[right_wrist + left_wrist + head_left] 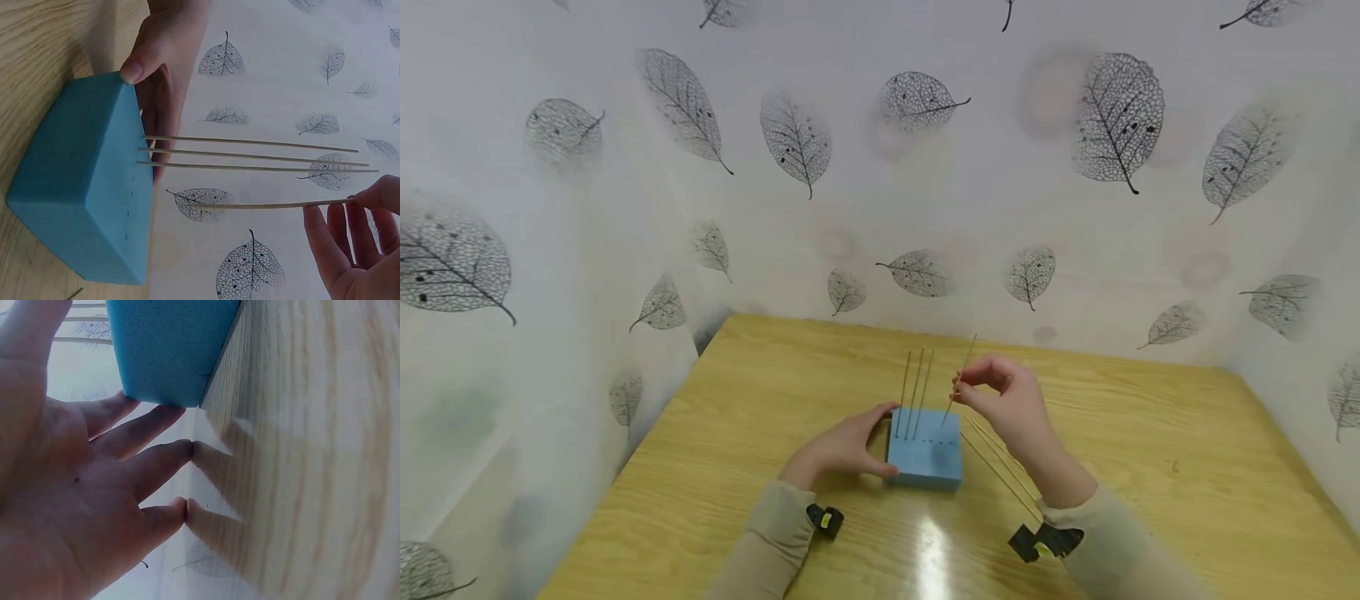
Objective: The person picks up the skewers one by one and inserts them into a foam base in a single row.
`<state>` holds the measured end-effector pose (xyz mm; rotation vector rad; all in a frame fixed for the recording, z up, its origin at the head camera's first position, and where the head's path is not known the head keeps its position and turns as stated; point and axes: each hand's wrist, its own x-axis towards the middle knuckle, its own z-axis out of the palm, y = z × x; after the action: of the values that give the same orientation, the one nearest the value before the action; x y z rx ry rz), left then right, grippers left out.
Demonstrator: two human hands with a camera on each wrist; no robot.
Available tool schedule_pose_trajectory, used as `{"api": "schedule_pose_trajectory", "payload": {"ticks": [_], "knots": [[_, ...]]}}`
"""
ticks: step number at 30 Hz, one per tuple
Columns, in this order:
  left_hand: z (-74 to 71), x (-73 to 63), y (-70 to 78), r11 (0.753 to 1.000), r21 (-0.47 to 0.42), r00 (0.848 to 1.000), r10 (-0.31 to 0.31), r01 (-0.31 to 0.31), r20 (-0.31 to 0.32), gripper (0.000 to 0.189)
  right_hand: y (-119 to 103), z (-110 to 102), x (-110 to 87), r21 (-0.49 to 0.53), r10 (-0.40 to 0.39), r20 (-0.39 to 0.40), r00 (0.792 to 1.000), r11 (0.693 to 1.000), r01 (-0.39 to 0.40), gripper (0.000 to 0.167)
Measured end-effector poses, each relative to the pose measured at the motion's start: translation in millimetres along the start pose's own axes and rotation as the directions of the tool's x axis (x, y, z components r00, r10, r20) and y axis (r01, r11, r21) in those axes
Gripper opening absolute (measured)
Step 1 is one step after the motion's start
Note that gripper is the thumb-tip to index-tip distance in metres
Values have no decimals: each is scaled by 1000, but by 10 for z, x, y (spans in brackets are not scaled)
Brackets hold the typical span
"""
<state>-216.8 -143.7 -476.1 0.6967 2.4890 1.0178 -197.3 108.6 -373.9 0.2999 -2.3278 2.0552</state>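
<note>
Both hands are at work: the left hand (pixel 842 450) holds the blue block (pixel 925 462) by its left side, thumb at the near corner and fingers towards the far one, while the right hand (pixel 1011 408) pinches a thin stick between thumb and fingertips. Pale walls (pixel 925 217) printed with dark skeleton leaves rise behind and to the left and right. Before them spreads a yellowish wood-grain tabletop (pixel 760 392) (glossy enough to catch a bright streak of light near the front). Beige sleeves (pixel 767 537) reach in from the near edge, each with a small dark device (pixel 826 521) at the wrist. On the tabletop, between the forearms, sits the block. Several loose sticks (pixel 1000 476) lie slantwise just to its right. Three upright sticks (pixel 915 393) stand in its top, side by side. The held stick (pixel 269 205) slants above the block, its lower tip apart from the surface. Smallest are the dark holes (pixel 941 442), continuing the upright sticks' row rightward.
</note>
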Motion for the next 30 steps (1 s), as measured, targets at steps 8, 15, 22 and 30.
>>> {"api": "schedule_pose_trajectory", "payload": {"ticks": [8, 15, 22, 30], "knots": [[-20, 27, -10, 1000, 8, 1000, 24, -24, 3, 103, 166, 135, 18, 8, 40, 15, 999, 999, -40, 7], [-3, -9, -4, 1000, -8, 1000, 17, -17, -21, 103, 263, 197, 61, 29, 45, 20, 999, 999, -46, 9], [-12, -1, 12, 1000, -7, 1000, 11, -11, -24, 103, 248, 198, 71, -2, 41, 24, 999, 999, -41, 9], [0, 5, 3, 1000, -9, 1000, 2, -3, -13, 104, 380, 236, 64, -54, 44, 24, 999, 998, -43, 9]]}}
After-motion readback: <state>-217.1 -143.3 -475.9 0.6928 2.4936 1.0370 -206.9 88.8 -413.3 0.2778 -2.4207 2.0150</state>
